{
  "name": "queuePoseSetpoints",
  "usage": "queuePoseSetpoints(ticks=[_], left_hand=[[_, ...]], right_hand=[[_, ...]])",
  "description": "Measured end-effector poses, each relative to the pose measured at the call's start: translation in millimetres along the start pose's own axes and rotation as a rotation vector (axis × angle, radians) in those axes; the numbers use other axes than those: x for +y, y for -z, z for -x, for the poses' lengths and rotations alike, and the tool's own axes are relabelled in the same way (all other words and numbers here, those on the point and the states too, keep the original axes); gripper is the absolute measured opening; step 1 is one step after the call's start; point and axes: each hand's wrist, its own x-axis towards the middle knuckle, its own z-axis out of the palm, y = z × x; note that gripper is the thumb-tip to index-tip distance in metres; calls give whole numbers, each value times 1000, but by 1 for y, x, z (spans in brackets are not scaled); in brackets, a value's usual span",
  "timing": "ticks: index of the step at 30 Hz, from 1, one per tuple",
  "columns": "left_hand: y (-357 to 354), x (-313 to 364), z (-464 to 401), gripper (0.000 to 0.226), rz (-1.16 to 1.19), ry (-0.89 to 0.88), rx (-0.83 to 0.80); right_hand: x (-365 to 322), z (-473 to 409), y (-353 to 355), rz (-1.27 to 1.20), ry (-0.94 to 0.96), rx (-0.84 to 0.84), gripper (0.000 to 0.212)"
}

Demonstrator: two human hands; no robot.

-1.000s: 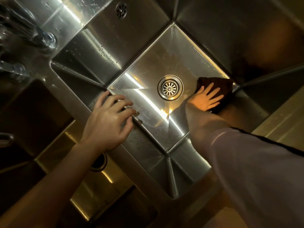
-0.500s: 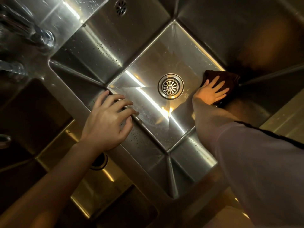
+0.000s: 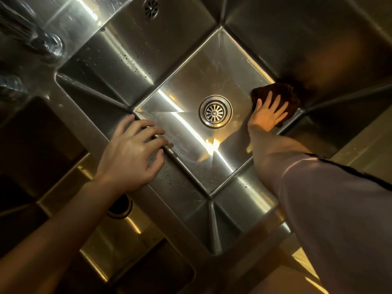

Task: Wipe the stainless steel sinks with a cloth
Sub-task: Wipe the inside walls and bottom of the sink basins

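Since the earlier frames, the right hand (image 3: 267,115) has slid the cloth (image 3: 277,98) further away from the drain (image 3: 215,111), out toward the far right edge of the basin floor, pretty much into the corner where the floor meets the side wall. Left hand (image 3: 132,154) basically hasn't budged.

So right now: the right hand is flat on the dark brown cloth, fingers straight and spread, pressing it down against the bottom of the sink (image 3: 191,85). It's not gripping it, just palm and fingers on top. The cloth sticks out past the fingertips and butts up against the shadowy wall on that side. The arm reaches down into the basin, with a light purple sleeve (image 3: 331,209) covering the upper part of it.

The left hand is resting on the divider (image 3: 101,132) between this sink and the second sink (image 3: 118,236) on the left, fingers loosely curled over the rim edge and holding nothing. Just under the left wrist you can see a dark drain hole (image 3: 119,207) in that second basin.

There are water droplets speckled on the near and left walls of the main sink, and a bright streak of light reflects across the floor past the drain. An overflow grille (image 3: 151,8) sits in the back wall up top, and blurry tap fittings (image 3: 45,42) are in the upper left corner.
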Motion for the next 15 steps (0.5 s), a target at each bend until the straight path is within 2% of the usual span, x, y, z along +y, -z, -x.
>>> queuePoseSetpoints(ticks=[5, 12, 15], left_hand=[[2, 1, 0, 41, -16, 5, -5], [0, -1, 0, 37, 0, -6, 7], [-1, -1, -1, 37, 4, -8, 5]], right_hand=[[-2, 43, -13, -37, -123, -9, 52], [-2, -6, -2, -17, -115, 15, 51], [-10, 7, -7, -26, -120, 33, 52]])
